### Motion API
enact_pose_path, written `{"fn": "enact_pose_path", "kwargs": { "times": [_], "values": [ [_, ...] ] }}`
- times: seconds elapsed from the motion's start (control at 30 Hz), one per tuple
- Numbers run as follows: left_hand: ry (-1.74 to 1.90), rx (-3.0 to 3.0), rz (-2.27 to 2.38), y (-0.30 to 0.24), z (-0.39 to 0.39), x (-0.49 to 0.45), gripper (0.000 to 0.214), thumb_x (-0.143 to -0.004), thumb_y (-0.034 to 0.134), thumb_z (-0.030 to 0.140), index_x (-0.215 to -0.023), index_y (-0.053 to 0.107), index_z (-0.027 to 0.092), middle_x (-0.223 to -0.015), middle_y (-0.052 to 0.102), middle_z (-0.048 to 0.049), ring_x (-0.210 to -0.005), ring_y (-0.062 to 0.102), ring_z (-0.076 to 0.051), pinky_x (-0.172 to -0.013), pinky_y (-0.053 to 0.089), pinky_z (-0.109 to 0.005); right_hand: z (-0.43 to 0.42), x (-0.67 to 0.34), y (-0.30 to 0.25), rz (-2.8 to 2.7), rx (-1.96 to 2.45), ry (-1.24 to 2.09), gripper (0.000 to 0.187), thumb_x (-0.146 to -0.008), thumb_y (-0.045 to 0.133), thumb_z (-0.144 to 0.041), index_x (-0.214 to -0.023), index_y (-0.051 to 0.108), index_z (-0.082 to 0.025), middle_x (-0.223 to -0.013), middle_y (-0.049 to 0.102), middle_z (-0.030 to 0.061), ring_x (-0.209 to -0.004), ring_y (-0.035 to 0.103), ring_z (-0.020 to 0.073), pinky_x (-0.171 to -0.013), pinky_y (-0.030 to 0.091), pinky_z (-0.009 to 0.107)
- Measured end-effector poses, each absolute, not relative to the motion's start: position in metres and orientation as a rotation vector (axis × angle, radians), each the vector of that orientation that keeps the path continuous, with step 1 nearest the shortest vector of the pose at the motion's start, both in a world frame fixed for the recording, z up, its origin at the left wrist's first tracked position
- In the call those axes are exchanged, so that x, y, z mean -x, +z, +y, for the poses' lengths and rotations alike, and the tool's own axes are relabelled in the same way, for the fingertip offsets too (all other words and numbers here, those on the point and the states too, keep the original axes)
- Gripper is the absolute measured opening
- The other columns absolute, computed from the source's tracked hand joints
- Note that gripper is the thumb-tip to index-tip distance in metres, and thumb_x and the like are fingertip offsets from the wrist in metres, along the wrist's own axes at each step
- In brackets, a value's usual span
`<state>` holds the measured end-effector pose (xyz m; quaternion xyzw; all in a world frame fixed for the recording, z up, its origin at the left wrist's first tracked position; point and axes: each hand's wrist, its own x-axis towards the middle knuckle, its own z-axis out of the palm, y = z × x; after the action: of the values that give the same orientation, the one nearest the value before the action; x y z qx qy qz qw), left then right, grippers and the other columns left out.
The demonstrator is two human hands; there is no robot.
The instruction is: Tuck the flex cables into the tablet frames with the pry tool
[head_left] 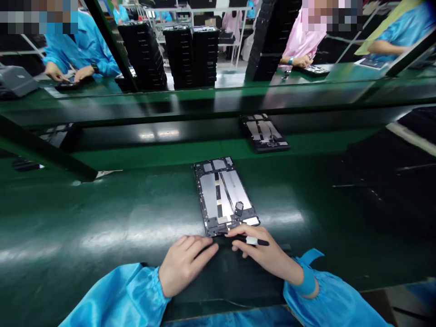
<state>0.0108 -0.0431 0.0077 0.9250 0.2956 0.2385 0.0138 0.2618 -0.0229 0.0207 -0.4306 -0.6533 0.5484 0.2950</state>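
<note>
An opened tablet [209, 193] lies on the green bench in front of me, its silver inner plates and dark flex strips facing up. A small dark square part [239, 208] sits on its lower right area. My right hand [260, 247] is closed around a slim black pen-shaped tool [252, 240] with a white band. The tool's thin end points at the tablet's near edge, partly hidden by the fingers. Beside the near left corner, my left hand [187, 261] rests with fingers stretched out and nothing in it, fingertips at or very near the edge.
Farther back, a second opened tablet [265, 132] lies on the dark conveyor strip [153, 131]. Tall stacks of black trays [192, 56] stand beyond it. Co-workers in blue [80, 45] and pink sleeves handle devices across the line. A green post [44, 150] crosses the left side.
</note>
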Motion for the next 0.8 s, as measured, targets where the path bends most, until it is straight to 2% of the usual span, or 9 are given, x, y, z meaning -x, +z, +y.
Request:
{"fn": "enact_pose_path", "kwargs": {
  "times": [0.07, 0.17, 0.27, 0.43, 0.7, 0.8],
  "values": [
    [0.689, -2.862, 0.772, 0.008, -0.057, -0.013, 0.026, -0.097, 0.048, 0.013, -0.120, 0.060, 0.015, -0.112, 0.065, -0.0084, -0.097, 0.058, -0.019, -0.078, 0.044, -0.031, -0.026, -0.267, 0.018, -1.660, 1.207, 1.578, 0.017, -0.092, 0.060, -0.034, -0.097, 0.065, -0.018, -0.076, 0.068, 0.0020, -0.057, 0.064, 0.0129, -0.050, 0.053, 0.022],
    [0.547, -2.879, 0.700, 0.004, -0.070, -0.017, 0.026, -0.097, 0.048, 0.016, -0.119, 0.061, 0.019, -0.116, 0.064, -0.0070, -0.098, 0.057, -0.020, -0.077, 0.044, -0.031, -0.030, -0.271, 0.015, -1.638, 1.270, 1.681, 0.018, -0.091, 0.059, -0.035, -0.089, 0.064, -0.018, -0.067, 0.065, 0.0002, -0.056, 0.063, 0.0132, -0.051, 0.052, 0.022],
    [0.480, -2.926, 0.729, 0.001, -0.071, -0.018, 0.027, -0.097, 0.046, 0.015, -0.121, 0.060, 0.019, -0.119, 0.062, -0.0083, -0.100, 0.057, -0.021, -0.077, 0.044, -0.032, -0.031, -0.270, 0.016, -1.754, 1.341, 1.635, 0.017, -0.090, 0.062, -0.035, -0.084, 0.062, -0.019, -0.067, 0.064, 0.0003, -0.061, 0.064, 0.0153, -0.054, 0.050, 0.023],
    [0.579, -2.906, 0.657, 0.003, -0.066, -0.020, 0.027, -0.099, 0.043, 0.015, -0.117, 0.063, 0.020, -0.119, 0.064, -0.0069, -0.102, 0.056, -0.020, -0.078, 0.045, -0.031, -0.031, -0.264, 0.022, -1.992, 1.357, 1.419, 0.017, -0.087, 0.066, -0.032, -0.079, 0.061, -0.019, -0.070, 0.063, -0.0005, -0.059, 0.058, 0.0144, -0.054, 0.042, 0.025],
    [0.587, -2.890, 0.687, 0.006, -0.068, -0.023, 0.027, -0.099, 0.044, 0.015, -0.116, 0.063, 0.021, -0.116, 0.064, -0.0066, -0.098, 0.057, -0.021, -0.074, 0.045, -0.032, -0.039, -0.258, 0.017, -1.940, 1.355, 1.404, 0.015, -0.087, 0.064, -0.030, -0.077, 0.061, -0.019, -0.072, 0.065, 0.0006, -0.064, 0.060, 0.0169, -0.060, 0.043, 0.028],
    [0.589, -2.886, 0.698, 0.005, -0.069, -0.023, 0.026, -0.099, 0.044, 0.016, -0.116, 0.063, 0.021, -0.116, 0.064, -0.0068, -0.098, 0.057, -0.021, -0.074, 0.046, -0.032, -0.040, -0.261, 0.013, -1.751, 1.311, 1.539, 0.021, -0.088, 0.062, -0.035, -0.076, 0.059, -0.019, -0.069, 0.064, 0.0012, -0.064, 0.063, 0.0177, -0.059, 0.047, 0.028]
  ]
}}
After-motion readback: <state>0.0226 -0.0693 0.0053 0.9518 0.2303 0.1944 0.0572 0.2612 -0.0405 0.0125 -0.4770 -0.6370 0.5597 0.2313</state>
